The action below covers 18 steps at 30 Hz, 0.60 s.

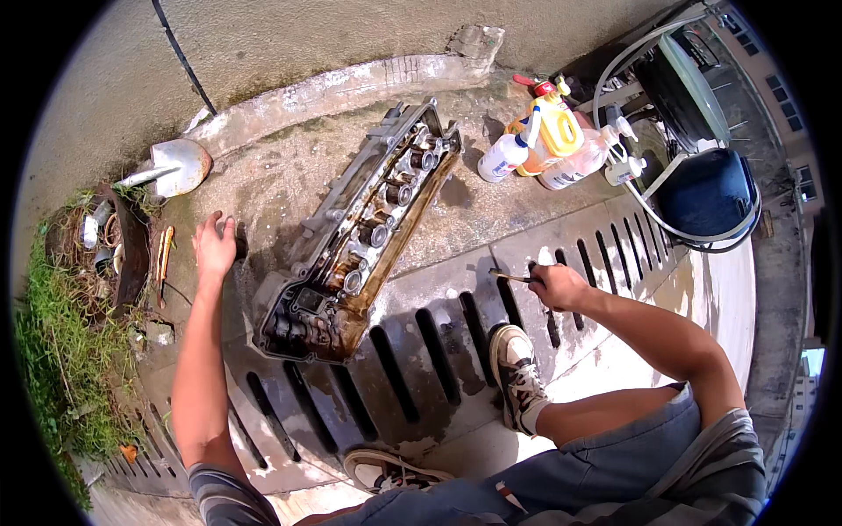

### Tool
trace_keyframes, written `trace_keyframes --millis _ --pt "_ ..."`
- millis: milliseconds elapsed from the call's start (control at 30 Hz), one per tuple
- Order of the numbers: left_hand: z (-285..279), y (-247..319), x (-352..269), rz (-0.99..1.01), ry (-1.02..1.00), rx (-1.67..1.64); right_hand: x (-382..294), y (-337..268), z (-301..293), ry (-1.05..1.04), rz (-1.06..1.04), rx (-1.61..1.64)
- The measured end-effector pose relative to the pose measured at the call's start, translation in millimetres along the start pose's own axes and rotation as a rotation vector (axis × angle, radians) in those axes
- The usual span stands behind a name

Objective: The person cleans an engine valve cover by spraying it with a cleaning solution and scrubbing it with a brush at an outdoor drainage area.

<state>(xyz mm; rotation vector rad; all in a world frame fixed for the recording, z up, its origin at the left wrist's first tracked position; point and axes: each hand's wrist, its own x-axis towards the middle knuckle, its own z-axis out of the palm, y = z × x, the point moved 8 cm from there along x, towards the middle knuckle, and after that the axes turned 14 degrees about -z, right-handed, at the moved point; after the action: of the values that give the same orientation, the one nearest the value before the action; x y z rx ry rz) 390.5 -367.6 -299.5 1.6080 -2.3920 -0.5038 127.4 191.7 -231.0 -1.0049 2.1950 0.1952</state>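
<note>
Stretched out to the left, my left hand [216, 247] holds nothing, its fingers apart above the concrete. My right hand [559, 287] grips a thin brush [506, 275] by its dark handle, over the slotted drain cover. Between the hands lies an engine valve cover [358, 243] of grey metal, its inner side facing up. Brown oily grime coats its inside, darkest at the near end, and a row of round openings runs along it. Its near end rests over the drain slots. Both hands are apart from it. Orange-handled pliers [164, 256] lie left of my left hand.
A metal shovel blade [177, 167] lies by the wall at left, near grass [66, 355]. At back right stand a white spray bottle [503, 158], a yellow jug [559, 131] and other bottles. A hose [707, 237] loops around a blue container [704, 191]. Drain slots [395, 375] run before my shoes.
</note>
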Motion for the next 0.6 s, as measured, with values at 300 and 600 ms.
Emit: trace_keyframes --millis 300,600 --pt "39 268 -82 0.135 -0.905 0.134 132 24 65 0.232 0.081 1.134" --pt "29 274 -92 0.14 -0.925 0.284 180 -81 87 0.34 -0.128 1.699"
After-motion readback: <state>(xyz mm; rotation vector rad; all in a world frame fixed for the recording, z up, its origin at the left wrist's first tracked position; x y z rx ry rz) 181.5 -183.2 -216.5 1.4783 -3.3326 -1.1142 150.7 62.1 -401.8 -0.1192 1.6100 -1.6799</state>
